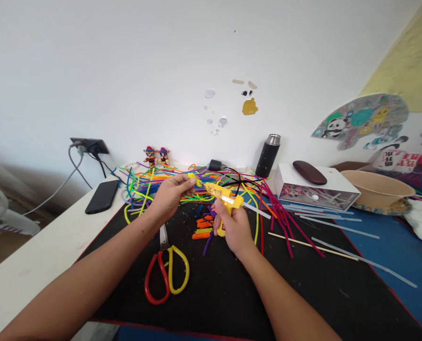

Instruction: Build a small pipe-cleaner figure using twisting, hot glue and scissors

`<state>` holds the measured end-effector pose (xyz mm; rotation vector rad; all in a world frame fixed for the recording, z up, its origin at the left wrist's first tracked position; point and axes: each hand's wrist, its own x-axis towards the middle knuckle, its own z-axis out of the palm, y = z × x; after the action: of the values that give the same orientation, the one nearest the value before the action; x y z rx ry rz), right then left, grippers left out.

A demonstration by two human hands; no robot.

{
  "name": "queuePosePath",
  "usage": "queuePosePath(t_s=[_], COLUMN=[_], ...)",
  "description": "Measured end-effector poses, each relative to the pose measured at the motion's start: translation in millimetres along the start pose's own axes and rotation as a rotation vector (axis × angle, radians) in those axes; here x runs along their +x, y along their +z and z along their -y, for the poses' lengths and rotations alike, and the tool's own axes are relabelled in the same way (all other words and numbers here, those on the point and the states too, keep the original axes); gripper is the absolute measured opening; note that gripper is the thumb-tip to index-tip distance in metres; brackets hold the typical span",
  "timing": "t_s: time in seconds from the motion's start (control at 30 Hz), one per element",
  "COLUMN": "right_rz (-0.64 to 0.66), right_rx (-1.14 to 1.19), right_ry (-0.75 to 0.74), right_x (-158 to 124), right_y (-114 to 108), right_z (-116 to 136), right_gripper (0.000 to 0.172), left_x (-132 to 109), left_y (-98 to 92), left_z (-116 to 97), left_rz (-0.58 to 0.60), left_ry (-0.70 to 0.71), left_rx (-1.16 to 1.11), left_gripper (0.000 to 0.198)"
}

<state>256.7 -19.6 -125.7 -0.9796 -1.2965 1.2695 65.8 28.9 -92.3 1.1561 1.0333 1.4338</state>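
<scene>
My right hand [235, 227] is closed round the grip of a yellow hot glue gun [228, 201], with a clear glue stick [257, 210] poking out of its back. Its nozzle points left, toward a small yellow pipe cleaner piece [194, 179] pinched between the fingertips of my left hand [173, 194]. Whether nozzle and piece touch, I cannot tell. Below the hands lie short folded orange and yellow pipe cleaner pieces [203, 227]. Scissors [166, 272] with one red and one yellow handle rest on the black mat, their blades partly behind my left forearm.
Many coloured pipe cleaners [147, 184] spread along the wall. A phone [102, 196] lies at left; two small figures [156, 155] stand behind. A black thermos [268, 155], a white box [317, 184] and a beige bowl [377, 189] are at right, with glue sticks [363, 262] and a wooden stick [312, 246].
</scene>
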Motion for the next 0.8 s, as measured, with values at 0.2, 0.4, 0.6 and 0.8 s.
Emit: queuePosePath(t_s=[0.2,0.4,0.6,0.8], right_rz=[-0.034,0.005,-0.013,-0.073], right_rx=[0.006,-0.019,-0.012,0.014], right_ry=[-0.001,-0.010,-0.006,-0.032], right_x=[-0.2,-1.1,-1.4,-0.4], right_y=[-0.5,0.3,0.5,0.2], right_z=[2.6,2.0,0.8,1.6], right_gripper=[0.066,0.065,0.063,0.063], left_x=[1.9,1.6,1.2,0.5], left_y=[-1.7,-2.1,-0.6,-0.4], left_z=[2.4,3.3,1.3,2.1], left_rz=[0.007,0.004,0.003,0.029], left_ry=[-0.010,-0.001,0.008,0.021], left_rx=[-0.008,0.016,0.024,0.015], left_gripper=[0.044,0.043,0.045,0.042])
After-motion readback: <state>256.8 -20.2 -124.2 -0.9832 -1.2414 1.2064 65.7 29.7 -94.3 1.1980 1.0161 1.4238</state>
